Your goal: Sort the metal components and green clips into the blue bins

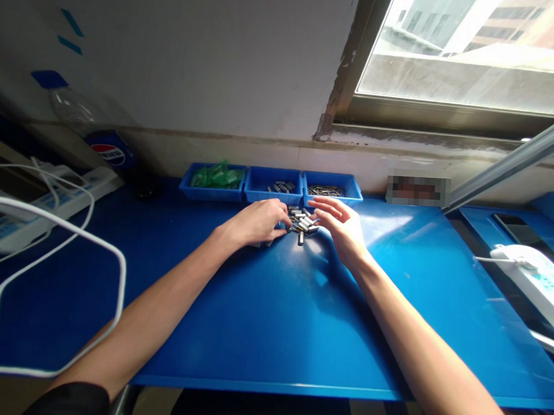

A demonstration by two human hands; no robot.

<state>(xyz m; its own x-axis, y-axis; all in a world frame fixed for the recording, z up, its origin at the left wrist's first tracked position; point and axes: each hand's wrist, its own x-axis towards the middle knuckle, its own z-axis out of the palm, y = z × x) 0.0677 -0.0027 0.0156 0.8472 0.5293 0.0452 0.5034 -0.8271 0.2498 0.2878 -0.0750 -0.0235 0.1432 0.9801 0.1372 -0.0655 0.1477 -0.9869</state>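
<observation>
On the blue table [270, 331] lies a small pile of short silver-and-black metal pieces [303, 222], too small for me to name more exactly. My left hand [261, 221] is at the pile's left side, fingers bent and the thumb apart from them; nothing shows between them. A few similar pieces lie partly hidden beneath that hand. My right hand [338, 226] is at the right side of the pile, its fingers spread and stretched toward the pieces. Whether its fingertips touch any piece is hard to see.
Three blue bins line the wall: one with green pieces [218, 175], one with dark metal pieces [282, 187], one with thin brassy pins [327, 190]. A white cable [123, 274] loops at left near a Pepsi bottle [110, 149]. Power strips [540, 277] lie at both sides.
</observation>
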